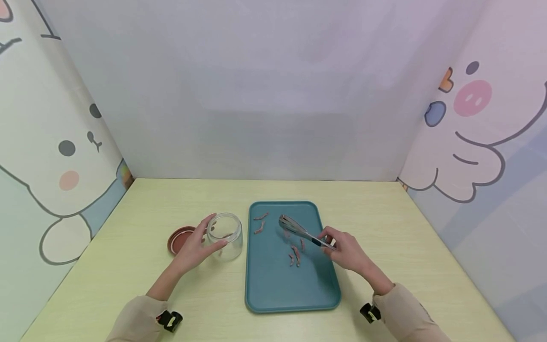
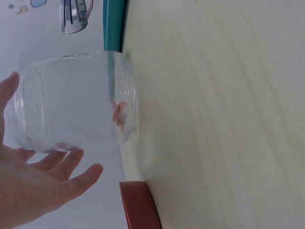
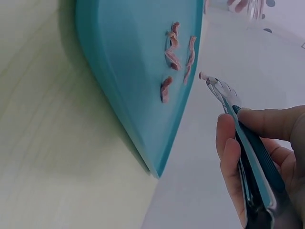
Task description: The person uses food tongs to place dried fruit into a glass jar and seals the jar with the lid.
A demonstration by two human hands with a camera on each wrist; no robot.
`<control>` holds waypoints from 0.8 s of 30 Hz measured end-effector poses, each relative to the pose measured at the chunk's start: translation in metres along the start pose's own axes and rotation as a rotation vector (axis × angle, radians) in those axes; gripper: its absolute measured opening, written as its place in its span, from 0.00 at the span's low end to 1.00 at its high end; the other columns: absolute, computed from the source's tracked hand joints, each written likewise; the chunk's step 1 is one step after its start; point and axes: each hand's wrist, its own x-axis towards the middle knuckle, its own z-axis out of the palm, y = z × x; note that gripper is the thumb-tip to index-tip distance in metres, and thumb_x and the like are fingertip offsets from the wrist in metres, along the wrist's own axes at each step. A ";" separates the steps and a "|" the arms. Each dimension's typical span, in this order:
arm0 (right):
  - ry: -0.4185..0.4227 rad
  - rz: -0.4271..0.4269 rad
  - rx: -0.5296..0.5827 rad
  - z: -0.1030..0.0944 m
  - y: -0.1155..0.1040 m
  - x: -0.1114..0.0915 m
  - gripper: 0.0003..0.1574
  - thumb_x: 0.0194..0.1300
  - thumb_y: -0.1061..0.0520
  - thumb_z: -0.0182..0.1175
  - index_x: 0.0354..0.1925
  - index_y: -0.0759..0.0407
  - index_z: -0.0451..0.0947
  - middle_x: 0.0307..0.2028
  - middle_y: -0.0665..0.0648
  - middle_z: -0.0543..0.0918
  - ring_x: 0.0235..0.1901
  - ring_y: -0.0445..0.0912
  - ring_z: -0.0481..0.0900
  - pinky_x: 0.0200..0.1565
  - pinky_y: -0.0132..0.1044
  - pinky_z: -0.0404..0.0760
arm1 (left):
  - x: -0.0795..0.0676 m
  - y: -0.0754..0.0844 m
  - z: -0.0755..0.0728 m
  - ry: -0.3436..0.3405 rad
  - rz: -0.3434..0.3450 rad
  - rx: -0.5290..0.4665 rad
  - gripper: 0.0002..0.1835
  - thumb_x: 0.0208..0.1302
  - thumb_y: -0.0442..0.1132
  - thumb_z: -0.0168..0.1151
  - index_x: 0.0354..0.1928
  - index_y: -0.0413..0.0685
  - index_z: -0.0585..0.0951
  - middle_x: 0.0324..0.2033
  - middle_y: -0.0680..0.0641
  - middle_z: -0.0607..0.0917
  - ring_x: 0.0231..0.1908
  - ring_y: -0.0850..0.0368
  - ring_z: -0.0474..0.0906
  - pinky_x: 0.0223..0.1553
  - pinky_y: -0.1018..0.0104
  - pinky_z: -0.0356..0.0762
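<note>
My left hand (image 1: 194, 251) holds an upright clear glass jar (image 1: 231, 247) near its rim, thumb on one side and fingers on the other. Inside, at the jar's bottom, lie a few reddish twisted strips (image 2: 119, 114). My right hand (image 1: 344, 249) grips metal tongs (image 1: 299, 229) with dark handle grips, squeezed nearly together above a teal tray (image 1: 295, 294). A bit of reddish strip (image 3: 202, 76) shows at the tongs' tips. Several more twisted strips (image 1: 296, 256), like dried meat, lie on the tray.
A reddish-brown round lid (image 1: 177, 241) lies on the table left of the jar, partly behind my left hand. The tray stands right of the jar on the pale wooden table (image 1: 205, 304). A plain pale wall (image 1: 273, 118) closes the back, with cartoon-printed panels at both sides.
</note>
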 end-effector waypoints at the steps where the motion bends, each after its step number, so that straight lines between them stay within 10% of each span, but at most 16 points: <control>1: 0.001 -0.001 0.005 -0.002 0.000 0.000 0.12 0.53 0.69 0.59 0.37 0.59 0.73 0.24 0.49 0.73 0.13 0.35 0.68 0.15 0.31 0.70 | 0.000 0.000 0.000 0.000 -0.001 -0.002 0.44 0.52 0.54 0.61 0.66 0.47 0.52 0.60 0.37 0.60 0.58 0.40 0.57 0.52 0.43 0.60; 24: 0.076 -0.118 0.044 -0.036 -0.045 0.023 0.13 0.56 0.66 0.58 0.41 0.56 0.73 0.26 0.49 0.75 0.12 0.36 0.68 0.16 0.31 0.69 | 0.001 -0.001 0.000 0.002 -0.005 0.010 0.44 0.52 0.54 0.61 0.66 0.48 0.52 0.60 0.37 0.60 0.56 0.35 0.59 0.49 0.40 0.62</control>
